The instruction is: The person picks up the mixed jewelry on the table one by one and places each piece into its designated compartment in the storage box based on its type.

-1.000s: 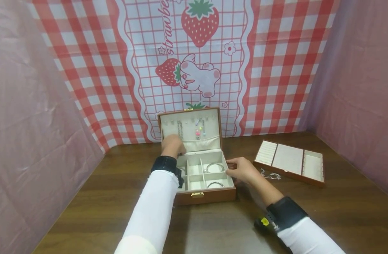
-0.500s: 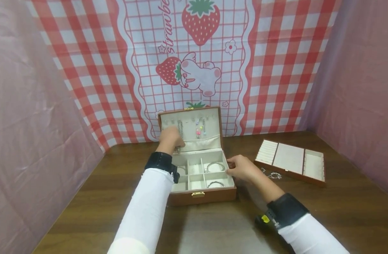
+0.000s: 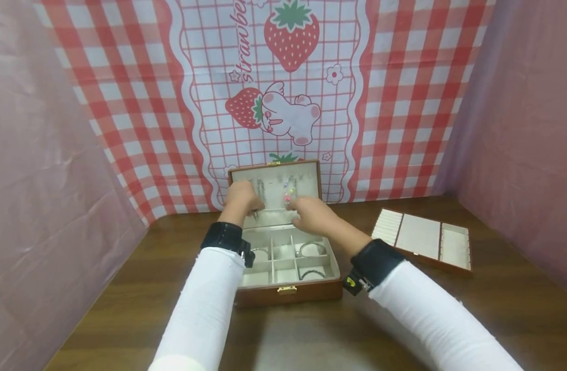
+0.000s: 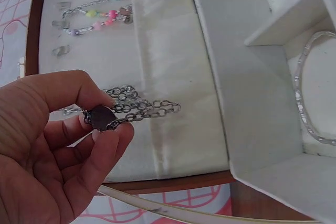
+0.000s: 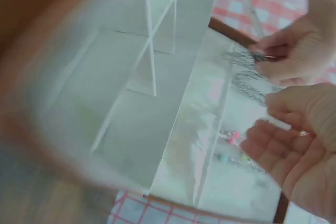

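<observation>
My left hand (image 3: 242, 198) pinches a silver chain necklace (image 4: 152, 109) with a dark round pendant (image 4: 102, 118) between thumb and fingers. It is in front of the left part of the raised lid of a brown jewellery box (image 3: 288, 294). My right hand (image 3: 316, 216) is in front of the lid's right part, its fingers loosely bent and holding nothing, close to the left hand in the right wrist view. On the lid hang a silver chain (image 3: 260, 189) and a bracelet with colourful beads (image 4: 107, 19). A cream pocket (image 4: 173, 77) runs along the lid's lower part.
The box's base has several cream compartments with bangles (image 3: 310, 250) and a dark bracelet (image 3: 313, 274) in them. A shallow divided tray (image 3: 420, 237) lies to the right on the wooden table (image 3: 172, 288). Behind the box hangs a red checked strawberry cloth (image 3: 293, 41).
My right hand has left the box's right edge and moved left and up to the lid. The left hand has shifted slightly left and up, with the necklace.
</observation>
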Demonstrator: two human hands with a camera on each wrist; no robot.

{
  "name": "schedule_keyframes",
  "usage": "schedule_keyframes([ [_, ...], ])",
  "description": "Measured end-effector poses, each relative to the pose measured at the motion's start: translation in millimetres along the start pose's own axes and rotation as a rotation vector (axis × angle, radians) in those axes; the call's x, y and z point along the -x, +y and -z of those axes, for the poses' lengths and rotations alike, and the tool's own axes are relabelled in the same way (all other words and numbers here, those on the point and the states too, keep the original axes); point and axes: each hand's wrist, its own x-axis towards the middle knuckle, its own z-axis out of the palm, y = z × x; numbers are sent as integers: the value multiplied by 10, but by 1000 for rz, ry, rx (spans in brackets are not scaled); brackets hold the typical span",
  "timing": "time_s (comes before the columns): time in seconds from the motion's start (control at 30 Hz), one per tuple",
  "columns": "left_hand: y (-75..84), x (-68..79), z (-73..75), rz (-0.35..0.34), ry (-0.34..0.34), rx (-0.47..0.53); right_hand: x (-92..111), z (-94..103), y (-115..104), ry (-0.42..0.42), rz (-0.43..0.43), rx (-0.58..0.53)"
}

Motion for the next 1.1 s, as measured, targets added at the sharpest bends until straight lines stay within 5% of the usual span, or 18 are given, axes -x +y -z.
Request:
schedule_keyframes([
  [0.17, 19, -28, 65, 4, 49, 49, -370, -120, -84, 47, 88, -3],
  [0.4, 60, -78, 63, 23, 119, 62, -636, -328, -157, 39, 53, 43],
  [0.77, 46, -109, 16, -1, 205, 175, -747, -411, -246, -42, -63, 136],
  [1.1, -60, -146, -104, 33, 147, 130, -734, -418, -287, -52, -26, 105],
])
